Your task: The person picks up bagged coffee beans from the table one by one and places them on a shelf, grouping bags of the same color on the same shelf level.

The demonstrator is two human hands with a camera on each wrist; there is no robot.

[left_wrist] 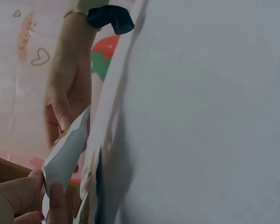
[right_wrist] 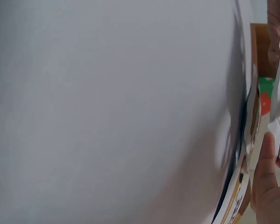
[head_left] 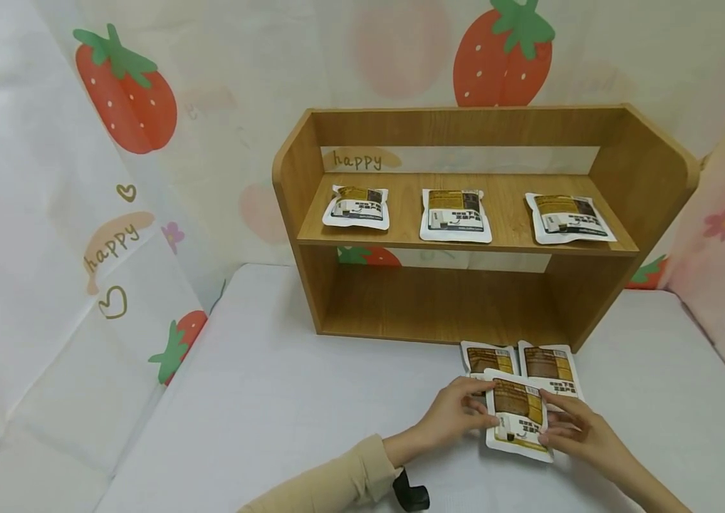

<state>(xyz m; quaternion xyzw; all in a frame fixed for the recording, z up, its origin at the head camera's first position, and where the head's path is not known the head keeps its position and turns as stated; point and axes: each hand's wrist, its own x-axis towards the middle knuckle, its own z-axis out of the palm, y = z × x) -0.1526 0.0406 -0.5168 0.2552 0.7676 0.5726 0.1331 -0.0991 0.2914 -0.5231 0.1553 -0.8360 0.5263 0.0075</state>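
A beige sleeve (head_left: 330, 477) leads to the left hand (head_left: 455, 412), which with the right hand (head_left: 583, 433) pinches opposite sides of a packet (head_left: 518, 413) above the table (head_left: 273, 399), a paired grip presumably steadying it.

A rack (head_left: 470, 128) is standing far back on the bench (head_left: 241, 399). A left packet (head_left: 358, 206), middle packet (head_left: 455, 216) and right packet (head_left: 570, 218) are lying on its upper shelf (head_left: 404, 222). Before its right end, two bench packets (head_left: 547, 362) are lying side by side; nearer, a held packet (head_left: 518, 412) is sitting between the fingers (head_left: 476, 385) of the left hand (head_left: 452, 411) and right hand (head_left: 582, 433).
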